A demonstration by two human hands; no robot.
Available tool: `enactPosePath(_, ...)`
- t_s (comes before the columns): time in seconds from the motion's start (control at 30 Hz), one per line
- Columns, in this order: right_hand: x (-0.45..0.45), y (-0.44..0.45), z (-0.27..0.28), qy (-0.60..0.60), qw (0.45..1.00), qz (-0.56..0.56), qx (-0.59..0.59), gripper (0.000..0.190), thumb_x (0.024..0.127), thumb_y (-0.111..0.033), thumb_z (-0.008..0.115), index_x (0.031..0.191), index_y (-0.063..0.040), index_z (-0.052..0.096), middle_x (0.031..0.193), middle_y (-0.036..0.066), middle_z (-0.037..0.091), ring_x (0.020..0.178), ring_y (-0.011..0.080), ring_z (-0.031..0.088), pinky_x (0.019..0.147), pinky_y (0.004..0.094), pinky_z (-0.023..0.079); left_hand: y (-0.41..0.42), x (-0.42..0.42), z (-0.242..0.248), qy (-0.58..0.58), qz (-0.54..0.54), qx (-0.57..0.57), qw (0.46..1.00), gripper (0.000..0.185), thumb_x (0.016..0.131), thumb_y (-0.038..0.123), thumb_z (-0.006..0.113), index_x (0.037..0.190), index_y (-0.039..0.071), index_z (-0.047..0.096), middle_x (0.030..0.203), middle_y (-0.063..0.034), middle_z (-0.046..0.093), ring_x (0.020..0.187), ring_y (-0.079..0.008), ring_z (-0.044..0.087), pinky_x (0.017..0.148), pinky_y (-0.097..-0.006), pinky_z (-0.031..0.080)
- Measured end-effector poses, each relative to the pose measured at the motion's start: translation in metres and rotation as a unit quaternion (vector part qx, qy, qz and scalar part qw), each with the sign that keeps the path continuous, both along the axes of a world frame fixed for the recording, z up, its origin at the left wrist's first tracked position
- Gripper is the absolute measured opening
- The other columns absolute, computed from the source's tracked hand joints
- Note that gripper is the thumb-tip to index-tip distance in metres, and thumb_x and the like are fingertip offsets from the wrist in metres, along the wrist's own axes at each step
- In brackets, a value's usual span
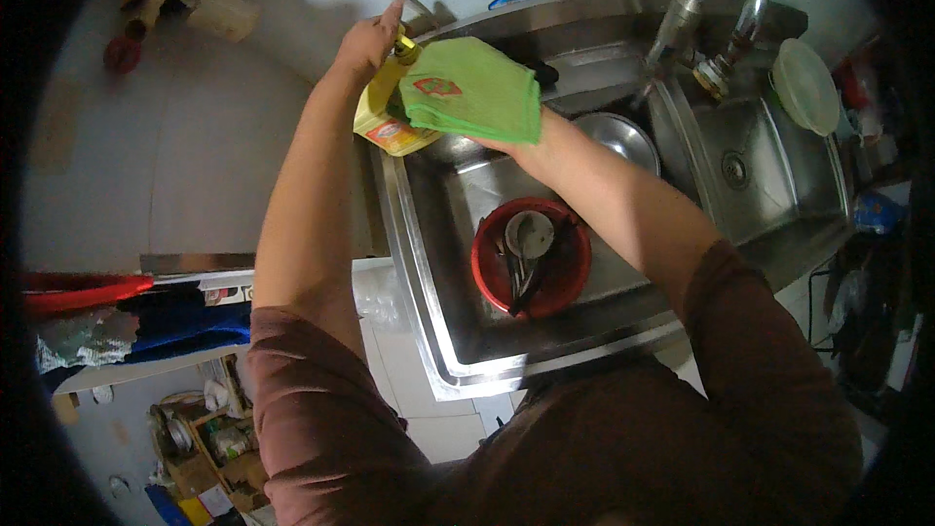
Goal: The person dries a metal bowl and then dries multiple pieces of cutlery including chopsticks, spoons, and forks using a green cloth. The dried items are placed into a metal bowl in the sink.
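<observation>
My left hand [371, 40] is on the pump top of a yellow bottle [391, 113], which stands at the sink's back left corner. A green cloth [475, 91] with a red mark lies over my right hand [500, 146], beside the bottle's pump; most of that hand is hidden under the cloth. Below my right forearm, a red plastic bowl [478, 263] sits in the large basin of the stainless steel sink [431, 307]. It holds a ladle [529, 234] and several dark-handled utensils. A round metal bowl [621, 142] is partly hidden behind my right forearm.
A chrome faucet [676, 22] rises at the sink's back edge. The smaller basin [752, 175] with its drain is on the right, and a pale green plastic bowl [807, 88] rests at its back right. A shelf with mixed goods [219, 446] is at the lower left.
</observation>
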State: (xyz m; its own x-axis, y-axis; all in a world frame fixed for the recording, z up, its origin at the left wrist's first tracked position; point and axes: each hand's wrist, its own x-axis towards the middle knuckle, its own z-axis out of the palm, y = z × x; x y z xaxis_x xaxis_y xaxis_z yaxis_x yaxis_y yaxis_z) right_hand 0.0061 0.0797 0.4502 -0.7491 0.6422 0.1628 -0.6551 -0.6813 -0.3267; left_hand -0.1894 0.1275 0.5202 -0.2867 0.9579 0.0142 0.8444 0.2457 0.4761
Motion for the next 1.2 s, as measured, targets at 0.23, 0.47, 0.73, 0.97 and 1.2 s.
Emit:
enactPosePath(0.23,-0.023,0.016,0.003,-0.043,0.998,0.022,-0.027,0.032,0.096,-0.03,0.045,0.118,-0.009,0.055,0.116,0.009,0.06,0.104,0.0204,0.06,0.091,0.0348,0.05,-0.018,0.007,0.003,-0.022,-0.052,0.002,0.998,0.057,0.092,0.052,0.028,0.105,0.013,0.068,0.101,-0.0183,0.065,0.099,-0.0352,0.059,0.091,-0.0395,0.041)
enactPosePath(0.47,-0.02,-0.003,0.029,-0.063,0.996,-0.021,-0.051,0.033,0.094,-0.033,0.046,0.115,-0.009,0.054,0.111,0.009,0.058,0.1,0.0237,0.059,0.087,0.0394,0.05,-0.006,0.005,-0.008,0.125,-0.019,-0.044,0.991,0.062,0.092,0.057,0.022,0.113,0.015,0.063,0.11,-0.0194,0.062,0.108,-0.0382,0.055,0.095,-0.0442,0.039)
enactPosePath(0.73,0.016,-0.03,0.044,-0.17,0.968,-0.104,0.154,0.025,0.09,-0.028,0.053,0.101,-0.007,0.063,0.093,0.007,0.063,0.083,0.0174,0.059,0.072,0.0317,0.049,-0.003,-0.016,-0.012,-0.16,0.01,0.054,0.986,0.075,0.087,0.064,0.043,0.128,0.002,0.05,0.125,-0.0216,0.052,0.111,-0.0345,0.052,0.091,-0.0497,0.043)
enactPosePath(0.97,0.073,-0.061,0.007,-0.212,0.972,-0.095,-0.036,0.024,0.09,-0.027,0.056,0.101,-0.008,0.063,0.092,0.005,0.064,0.08,0.0138,0.061,0.068,0.0273,0.05,-0.024,-0.013,-0.013,-0.212,-0.027,0.147,0.966,0.069,0.091,0.059,0.04,0.127,0.0,0.05,0.123,-0.0193,0.054,0.108,-0.0326,0.054,0.087,-0.0429,0.046)
enactPosePath(1.2,0.149,-0.107,-0.039,-0.309,0.948,-0.038,-0.066,0.021,0.091,-0.02,0.052,0.105,-0.007,0.06,0.095,0.004,0.063,0.075,0.0141,0.06,0.062,0.0253,0.048,-0.021,-0.061,-0.018,-0.037,-0.017,0.324,0.945,0.064,0.09,0.057,0.043,0.131,0.01,0.05,0.134,-0.0176,0.048,0.122,-0.0348,0.045,0.102,-0.0417,0.033)
